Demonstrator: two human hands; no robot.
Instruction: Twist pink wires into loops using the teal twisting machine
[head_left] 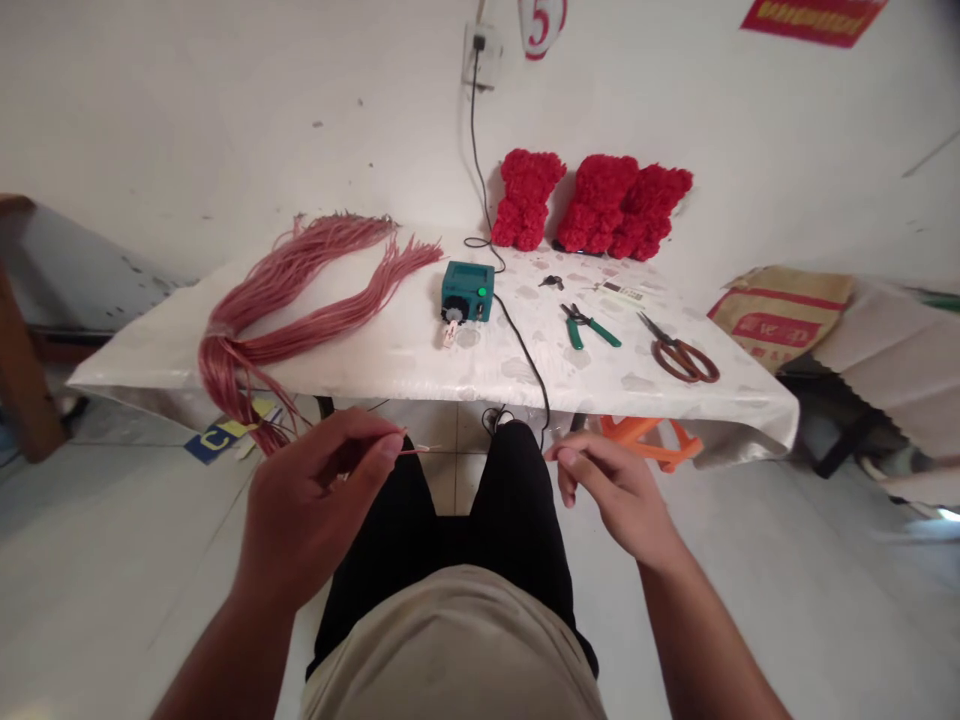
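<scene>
Over my lap, my left hand (319, 490) pinches a thin pink wire (412, 451) between thumb and fingers. Its pale, split end points right, toward my other hand. My right hand (611, 485) is closed in a pinch at about the same height, apart from the wire. Whatever sits between its fingertips is too small to make out. Ahead on the table (390, 370) lies a large tied bundle of similar pink wires (300, 270), its bend hanging over the front edge. A small teal machine (469, 290) with a green button and a black toothed wheel stands at the middle.
Green-handled pliers (589, 325) and brown-handled scissors (679, 355) lie on the right half. Red fluffy bundles (529, 200) lean against the wall. A black power cord (480, 150) runs down from the socket (481, 58). An orange stool (652, 440) is under the table.
</scene>
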